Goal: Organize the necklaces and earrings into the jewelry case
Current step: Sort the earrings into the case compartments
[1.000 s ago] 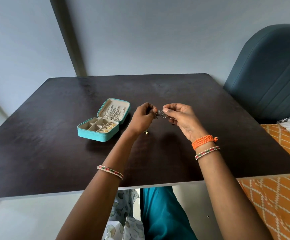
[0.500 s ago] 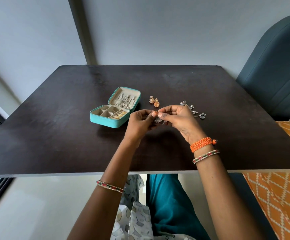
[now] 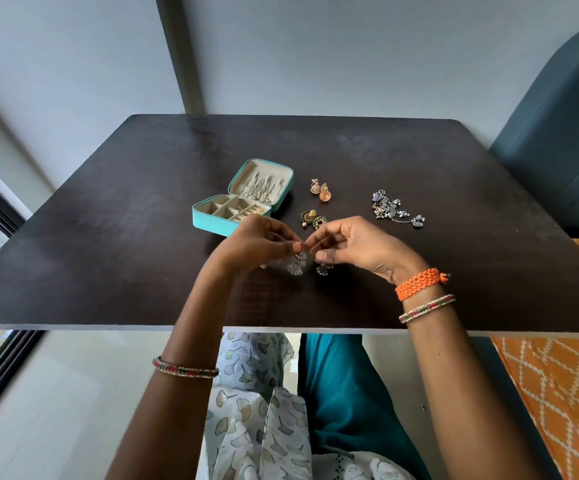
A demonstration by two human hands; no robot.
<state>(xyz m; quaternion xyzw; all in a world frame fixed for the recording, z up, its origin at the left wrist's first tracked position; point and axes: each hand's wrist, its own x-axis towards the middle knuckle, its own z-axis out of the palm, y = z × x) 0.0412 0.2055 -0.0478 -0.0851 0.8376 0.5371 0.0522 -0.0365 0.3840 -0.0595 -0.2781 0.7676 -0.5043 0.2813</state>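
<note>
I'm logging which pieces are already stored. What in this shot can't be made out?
Head view only:
- Silver earrings under the left hand and right hand: blurred, and the fingers hide how they are joined.
- Jewelry case tray contents: too small; near corner covered by the left hand.
- Silver pile: tangled, count unclear.

Dark table [image 3: 108,271] carries teal jewelry case [image 3: 243,199] and loose earrings [image 3: 397,209].

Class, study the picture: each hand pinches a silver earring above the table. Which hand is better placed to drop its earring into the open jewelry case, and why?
Probably the left hand: it hovers right beside the open jewelry case. The right hand would have to cross over it.
</note>
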